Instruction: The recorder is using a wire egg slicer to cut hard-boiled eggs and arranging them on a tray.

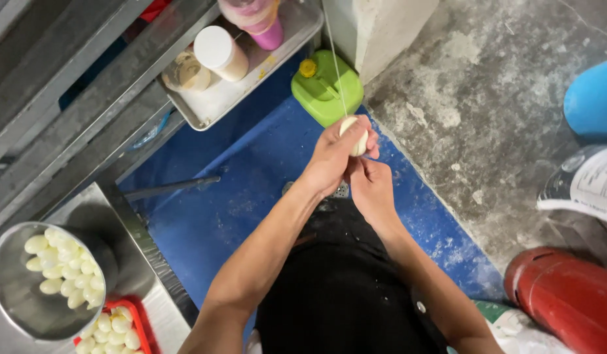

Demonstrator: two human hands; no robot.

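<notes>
Egg (354, 136): pale, peeled-looking, at the frame's centre just below a taut thin thread (334, 59) running to 12 o'clock — likely light, soft, slippery; best cradled around its middle.
Left hand (333, 157): fingers curled shut around the egg.
Right hand (371, 187): at 5 o'clock of the egg, fingertips touching it; grip unclear.
Forearms: extended forward, converging over blue floor (218, 216).

A white printed sack (588, 183) lies at the right edge; a green-white bag (510, 324) sits bottom right.
</notes>
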